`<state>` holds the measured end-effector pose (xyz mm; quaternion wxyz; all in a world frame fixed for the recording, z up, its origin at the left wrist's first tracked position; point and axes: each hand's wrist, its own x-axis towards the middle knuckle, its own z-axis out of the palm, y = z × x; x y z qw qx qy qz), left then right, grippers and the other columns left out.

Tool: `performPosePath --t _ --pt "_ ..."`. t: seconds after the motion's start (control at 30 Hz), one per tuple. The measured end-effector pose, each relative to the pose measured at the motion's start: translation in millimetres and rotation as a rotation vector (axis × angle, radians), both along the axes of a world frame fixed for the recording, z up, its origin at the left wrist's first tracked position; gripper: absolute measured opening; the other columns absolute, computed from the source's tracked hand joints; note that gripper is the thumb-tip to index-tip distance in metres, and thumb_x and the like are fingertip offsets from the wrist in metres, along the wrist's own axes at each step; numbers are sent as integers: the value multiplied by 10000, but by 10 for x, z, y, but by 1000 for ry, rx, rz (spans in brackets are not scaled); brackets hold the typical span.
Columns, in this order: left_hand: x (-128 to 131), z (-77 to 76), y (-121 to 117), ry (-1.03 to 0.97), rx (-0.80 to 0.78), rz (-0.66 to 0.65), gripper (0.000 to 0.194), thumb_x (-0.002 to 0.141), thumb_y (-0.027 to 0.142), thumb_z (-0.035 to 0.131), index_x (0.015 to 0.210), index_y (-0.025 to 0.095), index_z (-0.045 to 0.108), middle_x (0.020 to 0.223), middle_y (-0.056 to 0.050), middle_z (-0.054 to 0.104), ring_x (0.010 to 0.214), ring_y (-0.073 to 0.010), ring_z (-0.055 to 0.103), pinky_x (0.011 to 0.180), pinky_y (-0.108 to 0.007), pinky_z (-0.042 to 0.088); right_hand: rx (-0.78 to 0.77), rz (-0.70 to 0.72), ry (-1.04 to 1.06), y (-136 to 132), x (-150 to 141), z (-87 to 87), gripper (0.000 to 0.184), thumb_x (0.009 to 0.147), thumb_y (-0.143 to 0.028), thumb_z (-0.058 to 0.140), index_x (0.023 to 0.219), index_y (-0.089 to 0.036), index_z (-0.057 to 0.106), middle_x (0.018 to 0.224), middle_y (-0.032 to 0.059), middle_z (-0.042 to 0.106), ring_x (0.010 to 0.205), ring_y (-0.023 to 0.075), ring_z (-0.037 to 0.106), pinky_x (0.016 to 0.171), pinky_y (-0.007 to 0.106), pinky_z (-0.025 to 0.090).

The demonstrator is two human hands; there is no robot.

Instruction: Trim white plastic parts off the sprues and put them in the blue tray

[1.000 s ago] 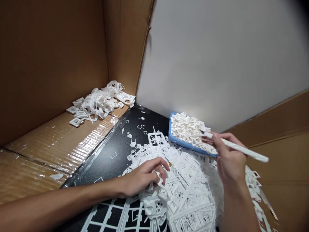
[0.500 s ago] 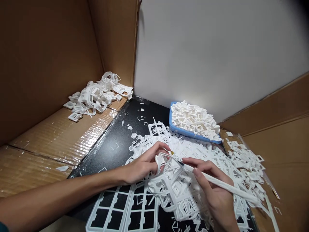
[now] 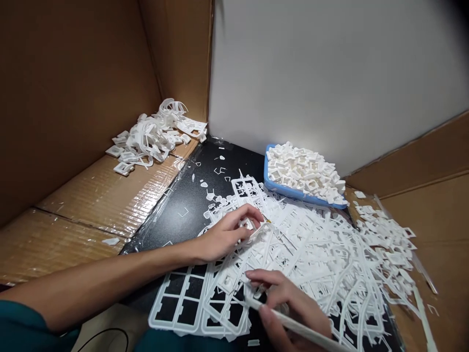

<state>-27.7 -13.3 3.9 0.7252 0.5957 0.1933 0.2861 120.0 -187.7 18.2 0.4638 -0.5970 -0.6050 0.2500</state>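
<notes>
My left hand [image 3: 225,237] is closed in a pinch, its thumb and fingers around a small white plastic piece [image 3: 261,229] with a thin curved edge. My right hand [image 3: 293,305] grips a long, slim white-handled craft knife [image 3: 282,320], pointing up and left. Its tip is hard to make out against the white plastic below. Beneath both hands spreads a pile of white plastic scraps [image 3: 304,239], thin strips and frames. Close to the knife's tip lies a square white piece [image 3: 227,281]. White grid frames [image 3: 176,325] lie under my left forearm.
A blue tray [image 3: 304,196] heaped with small white square parts stands at the back. More white parts [image 3: 388,239] lie on cardboard at right. Another heap of white pieces [image 3: 154,139] sits at left. Cardboard walls [image 3: 73,73] and a pale panel [image 3: 311,73] enclose the black table [image 3: 172,215].
My right hand has drawn the knife down and towards me, away from my left hand. The left hand still pinches a white piece. The whole view has shifted slightly.
</notes>
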Motion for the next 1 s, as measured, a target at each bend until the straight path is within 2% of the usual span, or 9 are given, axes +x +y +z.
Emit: performPosePath --t 0.1,0.17,0.3,0.4,0.5,0.6,0.73,0.87,1.0 --pt "6 2 15 20 9 37 268 849 108 492 1045 178 661 1000 -36 616 807 -176 497 723 -308 391 -58 44 -79 -74 -105 -139 213 1008 -293 615 799 -252 605 1229 99 810 1071 273 767 931 383 590" --pt "6 7 23 18 22 40 227 879 135 500 1028 174 666 943 -31 608 787 -173 495 715 -305 394 -67 60 -132 -92 -126 -210 192 1017 -269 589 825 -255 601 1252 107 806 1160 284 741 974 396 577" --pt "-15 43 53 1 -6 30 122 984 257 593 1043 162 642 898 -16 601 753 -149 522 697 -289 410 -42 77 -186 -102 -144 -261 168 1010 -214 576 848 -256 590 1286 95 794 1191 283 729 973 394 573" --pt "-54 70 111 -36 32 61 109 988 242 626 1051 153 635 891 -11 614 728 -128 527 680 -276 418 -24 72 -166 -109 -210 -239 174 1010 -184 575 852 -258 588 1255 68 801 1153 258 747 960 365 577" --pt "-95 73 178 -25 70 81 103 1009 232 602 1050 147 643 836 -2 601 701 -121 513 655 -268 403 -37 18 -61 -120 -287 -198 209 1029 -214 575 826 -251 605 1170 67 812 1072 235 773 924 329 595" --pt "-117 71 203 5 86 57 150 1040 272 584 1017 140 651 819 -7 595 699 -123 505 639 -267 384 -102 -154 144 -128 -291 -160 258 1046 -312 613 802 -237 654 1185 102 807 1027 243 801 885 320 638" --pt "-126 122 143 43 115 -120 301 1081 436 566 1095 152 664 892 -28 614 767 -149 528 683 -282 407 -109 -413 455 -112 -152 -132 266 981 -405 744 801 -218 684 1237 143 800 1030 298 824 829 357 690" --pt "-133 202 58 118 211 -191 385 999 482 720 1245 194 649 977 -26 626 875 -181 566 750 -291 423 -41 -436 652 -45 -29 -100 268 959 -387 779 805 -210 650 1355 157 759 1023 307 828 826 389 707" --pt "-117 215 17 109 167 -196 431 919 466 814 1216 196 657 1064 -43 646 936 -205 586 798 -303 451 37 -423 734 33 -50 -88 255 988 -370 745 820 -220 625 1295 135 784 1078 304 819 817 376 708"
